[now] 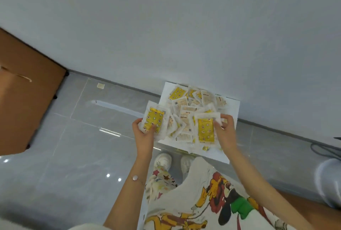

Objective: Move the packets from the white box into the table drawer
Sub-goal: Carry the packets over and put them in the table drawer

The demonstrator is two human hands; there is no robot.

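Note:
A white box (232, 111) stands on the grey tiled floor against the wall, filled with several clear packets (186, 104) with yellow printed inserts. My left hand (143, 131) grips a small stack of yellow packets (154, 119) at the box's left edge. Over the box's front part, my right hand (224, 131) pinches another yellow packet (205, 130) by its right side. The brown table (27, 97) shows at the far left; no drawer can be seen in this view.
My white shoes (163, 160) stand just in front of the box. A dark cable (324, 149) lies on the floor at the right edge. Black table feet (66, 73) sit along the table's right side. Grey wall fills the upper half.

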